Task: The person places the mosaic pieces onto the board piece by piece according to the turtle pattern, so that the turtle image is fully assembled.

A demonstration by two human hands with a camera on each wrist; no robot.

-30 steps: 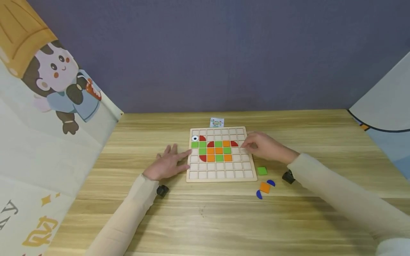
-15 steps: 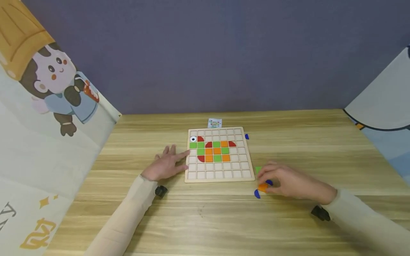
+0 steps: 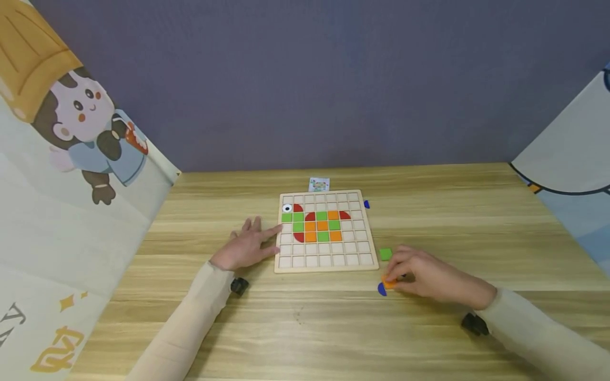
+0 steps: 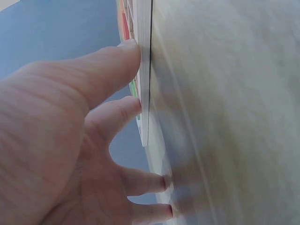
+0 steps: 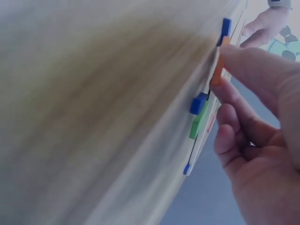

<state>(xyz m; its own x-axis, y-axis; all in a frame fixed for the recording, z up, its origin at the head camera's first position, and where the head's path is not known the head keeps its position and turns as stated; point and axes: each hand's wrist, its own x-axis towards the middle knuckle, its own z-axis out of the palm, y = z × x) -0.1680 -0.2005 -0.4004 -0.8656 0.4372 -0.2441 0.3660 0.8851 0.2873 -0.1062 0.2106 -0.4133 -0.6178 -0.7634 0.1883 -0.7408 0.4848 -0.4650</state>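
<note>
My right hand (image 3: pixel 423 276) pinches an orange square tile (image 5: pixel 218 70) between thumb and index finger, low over the table to the right of the board. A blue half-round piece (image 3: pixel 382 289) lies close beside that tile; a second blue piece (image 5: pixel 198 103), mostly covered by the hand in the head view, is on its other side. Just beyond lies a green square tile (image 3: pixel 385 254). My left hand (image 3: pixel 244 250) spreads its fingers at the left edge of a wooden grid board (image 3: pixel 325 270), thumb and index fingertip touching its rim. Orange, green and red pieces and a round eye piece (image 3: pixel 287 208) fill some cells.
A small picture card (image 3: pixel 319 184) lies behind the board's back edge. Another blue half-round piece (image 3: pixel 366 204) rests by the board's upper right side. The wood-grained table (image 3: pixel 305 338) ends at a dark wall (image 3: pixel 333 84).
My right hand has left the board's right side, where a blue piece now lies, and moved nearer to me, taking hold of the orange tile. The left hand stays in place.
</note>
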